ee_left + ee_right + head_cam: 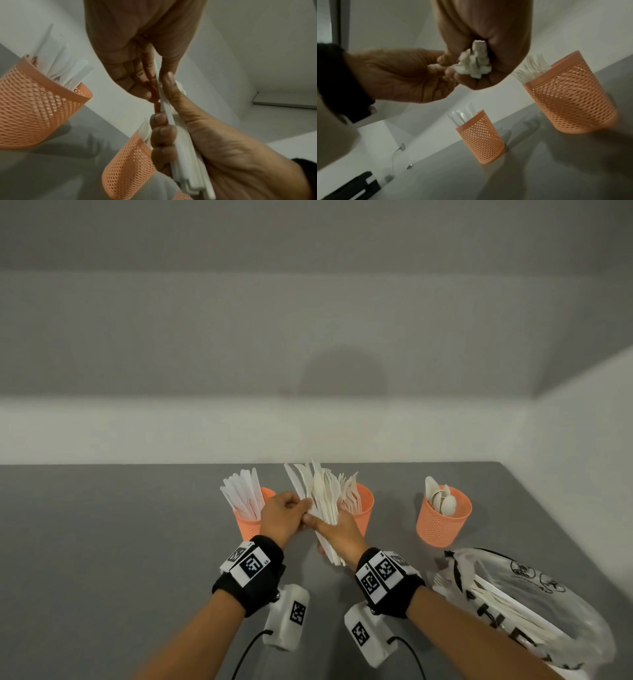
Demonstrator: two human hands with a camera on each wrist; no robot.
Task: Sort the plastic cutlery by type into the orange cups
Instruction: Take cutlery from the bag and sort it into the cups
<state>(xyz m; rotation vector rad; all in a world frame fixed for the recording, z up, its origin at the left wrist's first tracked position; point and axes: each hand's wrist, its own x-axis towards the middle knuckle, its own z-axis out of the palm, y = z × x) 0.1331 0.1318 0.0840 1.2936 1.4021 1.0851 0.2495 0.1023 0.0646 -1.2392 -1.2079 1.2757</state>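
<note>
1. As seen from the head camera, three orange mesh cups stand in a row on the grey table (102, 542). Left cup (247, 523), at 9 o'clock of the hands, holds white knives, handles up.
2. Left hand (282, 517): thumb and fingertips pinch a single white piece at the left edge of the bundle. In the left wrist view this piece (167, 112) is a thin strip, edge-on; its type cannot be told.
3. Bundle of mixed white cutlery (322, 498): held upright between the hands, fanned out at 12 o'clock, in front of the middle cup (363, 508). That cup holds forks.
4. Right hand (337, 534): fingers and thumb wrapped round the bundle's lower handles; handle ends stick out below the fist toward 6 o'clock.
5. Right cup (442, 520), at 3 o'clock of the hands and well apart: holds spoons.
6. Clear plastic bag (534, 611) with black print, at 4 o'clock: more white cutlery lies inside.
</note>
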